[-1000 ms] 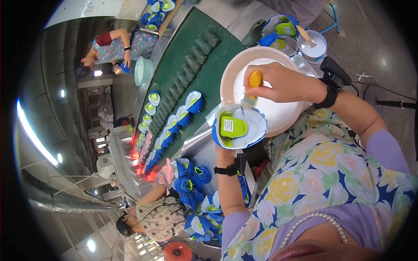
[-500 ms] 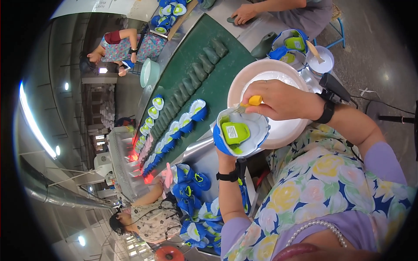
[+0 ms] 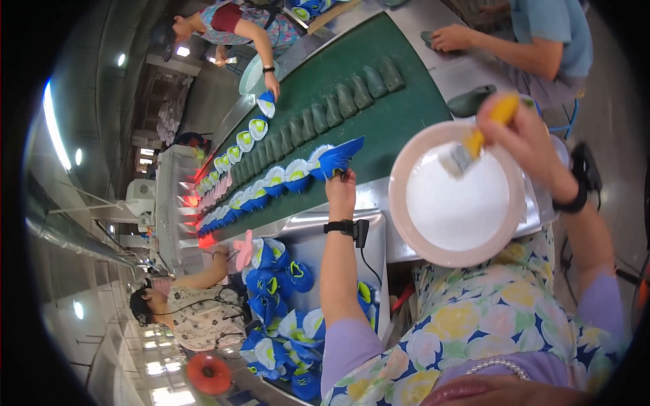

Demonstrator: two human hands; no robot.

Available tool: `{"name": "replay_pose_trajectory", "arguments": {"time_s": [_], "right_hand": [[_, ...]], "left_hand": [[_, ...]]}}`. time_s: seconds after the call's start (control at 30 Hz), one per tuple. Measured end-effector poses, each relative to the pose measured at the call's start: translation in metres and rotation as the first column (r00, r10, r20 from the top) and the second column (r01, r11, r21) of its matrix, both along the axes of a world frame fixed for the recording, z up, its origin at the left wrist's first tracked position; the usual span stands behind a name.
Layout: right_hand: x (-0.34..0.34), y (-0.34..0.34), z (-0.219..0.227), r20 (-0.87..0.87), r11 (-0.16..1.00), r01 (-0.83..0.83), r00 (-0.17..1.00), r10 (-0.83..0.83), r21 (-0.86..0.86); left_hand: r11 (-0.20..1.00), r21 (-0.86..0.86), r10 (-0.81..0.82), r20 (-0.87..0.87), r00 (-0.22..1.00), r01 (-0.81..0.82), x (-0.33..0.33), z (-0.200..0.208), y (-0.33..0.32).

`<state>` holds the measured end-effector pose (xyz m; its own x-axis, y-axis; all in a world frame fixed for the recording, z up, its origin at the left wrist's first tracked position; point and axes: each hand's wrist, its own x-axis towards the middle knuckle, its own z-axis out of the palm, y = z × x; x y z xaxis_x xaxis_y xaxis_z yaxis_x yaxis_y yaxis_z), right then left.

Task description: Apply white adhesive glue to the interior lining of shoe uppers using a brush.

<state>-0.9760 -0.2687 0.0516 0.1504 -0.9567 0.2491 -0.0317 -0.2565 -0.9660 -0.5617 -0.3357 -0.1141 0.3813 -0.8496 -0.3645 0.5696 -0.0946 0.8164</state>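
Note:
At the near edge of the green belt, my left hand (image 3: pixel 342 188) is closed on a blue shoe upper (image 3: pixel 338 157), at the right end of a row of blue-and-white uppers (image 3: pixel 274 179). Its fingers are partly hidden beneath the upper. My right hand (image 3: pixel 520 132) is closed round a brush (image 3: pixel 479 141) with a yellow handle. The brush's pale bristles are over a pinkish basin (image 3: pixel 401 203) of white liquid (image 3: pixel 460 210); whether they touch the liquid I cannot tell.
Dark shoe lasts (image 3: pixel 345 101) line the middle of the green belt (image 3: pixel 399 57). A co-worker's hand (image 3: pixel 272 84) is at an upper across the belt. Another person's hand (image 3: pixel 452 38) holds a dark piece at the far right. Blue uppers (image 3: pixel 267 281) are heaped at lower left.
My left hand has carried the upper from beside the basin leftward to the belt. The brush has left the upper and is over the basin. The co-worker opposite now reaches to the belt.

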Motion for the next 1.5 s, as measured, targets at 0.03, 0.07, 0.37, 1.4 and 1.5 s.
{"name": "replay_pose_trajectory", "arguments": {"time_s": [0.03, 0.07, 0.37, 1.4, 1.5], "right_hand": [[0.003, 0.007, -0.017, 0.046, 0.994, -0.044, 0.998, 0.04, 0.095], [0.002, 0.016, -0.043, 0.058, 0.981, -0.062, 0.997, 0.052, 0.185], [0.002, 0.045, -0.082, 0.024, 0.875, 0.006, 1.0, -0.02, 0.485], [0.077, 0.061, -0.097, -0.171, 0.975, -0.194, 0.962, 0.21, 0.107], [0.069, 0.065, -0.091, -0.504, 0.893, -0.445, 0.758, 0.415, 0.065]], "left_hand": [[0.998, -0.061, 0.001, 0.046, 0.999, 0.002, 0.005, -0.017, -0.008], [0.997, -0.076, 0.014, 0.025, 1.0, -0.012, 0.003, -0.031, -0.022], [0.876, 0.408, -0.401, 0.913, 0.079, -0.256, 0.051, -0.105, -0.063], [0.59, 0.805, -0.663, 0.531, -0.528, 0.07, 0.089, 0.003, 0.265], [0.594, 0.802, -0.611, 0.502, -0.612, 0.065, 0.061, 0.045, 0.224]]}}
